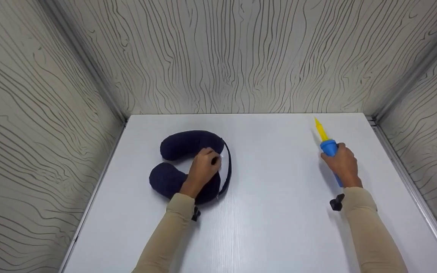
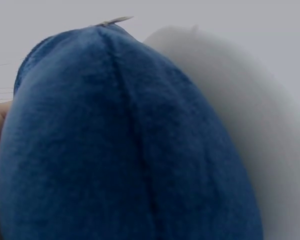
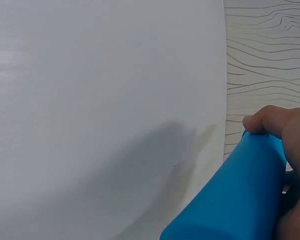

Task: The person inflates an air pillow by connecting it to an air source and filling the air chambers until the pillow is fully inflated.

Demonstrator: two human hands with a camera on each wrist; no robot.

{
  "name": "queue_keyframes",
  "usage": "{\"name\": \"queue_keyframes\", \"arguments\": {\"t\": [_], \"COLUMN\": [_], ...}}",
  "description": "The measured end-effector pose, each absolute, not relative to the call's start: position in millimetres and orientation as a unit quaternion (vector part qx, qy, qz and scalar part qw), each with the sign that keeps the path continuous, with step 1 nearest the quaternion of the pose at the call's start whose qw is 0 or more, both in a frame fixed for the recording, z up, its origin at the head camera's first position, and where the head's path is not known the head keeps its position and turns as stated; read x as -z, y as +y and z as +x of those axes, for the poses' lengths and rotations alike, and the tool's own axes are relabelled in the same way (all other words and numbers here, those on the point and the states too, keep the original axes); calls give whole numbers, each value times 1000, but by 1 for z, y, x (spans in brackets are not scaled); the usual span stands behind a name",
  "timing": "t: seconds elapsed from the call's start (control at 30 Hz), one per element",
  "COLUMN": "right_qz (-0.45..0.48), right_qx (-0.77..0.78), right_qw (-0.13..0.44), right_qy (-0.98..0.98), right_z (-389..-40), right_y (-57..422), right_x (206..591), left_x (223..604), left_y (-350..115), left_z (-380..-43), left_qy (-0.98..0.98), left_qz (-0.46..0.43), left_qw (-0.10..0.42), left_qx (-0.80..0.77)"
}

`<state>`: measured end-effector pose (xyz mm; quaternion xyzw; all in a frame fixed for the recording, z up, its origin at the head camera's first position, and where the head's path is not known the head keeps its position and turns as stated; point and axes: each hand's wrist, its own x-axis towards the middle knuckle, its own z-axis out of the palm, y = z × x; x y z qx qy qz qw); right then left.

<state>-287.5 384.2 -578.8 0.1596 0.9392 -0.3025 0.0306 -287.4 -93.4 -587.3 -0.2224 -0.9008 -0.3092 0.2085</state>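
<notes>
A dark blue U-shaped neck pillow (image 1: 188, 142) lies on the left part of the white table, its opening facing left. My left hand (image 1: 203, 168) grips the pillow's middle bend with curled fingers. Along the pillow's right side runs a dark strap (image 1: 229, 167). Blue plush with a seam fills much of the left wrist view, where the pillow (image 2: 125, 140) hides most of that hand. At the right, my right hand (image 1: 343, 165) holds a blue balloon pump (image 1: 329, 148), its yellow nozzle pointing toward the back wall. The right wrist view shows fingers wrapped round the pump's blue body (image 3: 235, 195).
The white table (image 1: 271, 212) stretches between the two hands. Wood-grain patterned panels stand behind it, with the back wall (image 1: 218, 57) just past the far edge. Metal rails (image 1: 412, 197) run along the sides. A small black wrist mount (image 1: 337, 203) sits at the right cuff.
</notes>
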Motion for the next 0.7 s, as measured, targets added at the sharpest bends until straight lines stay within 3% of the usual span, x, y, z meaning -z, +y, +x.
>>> {"name": "queue_keyframes", "arguments": {"t": [0.7], "right_qz": [233], "right_qx": [278], "right_qw": [61], "right_qy": [930], "right_z": [-277], "right_y": [409], "right_x": [604], "left_x": [590], "left_y": [-94], "left_z": [-289], "left_qy": [-907], "left_qz": [-219], "left_qw": [200], "left_qx": [300]}}
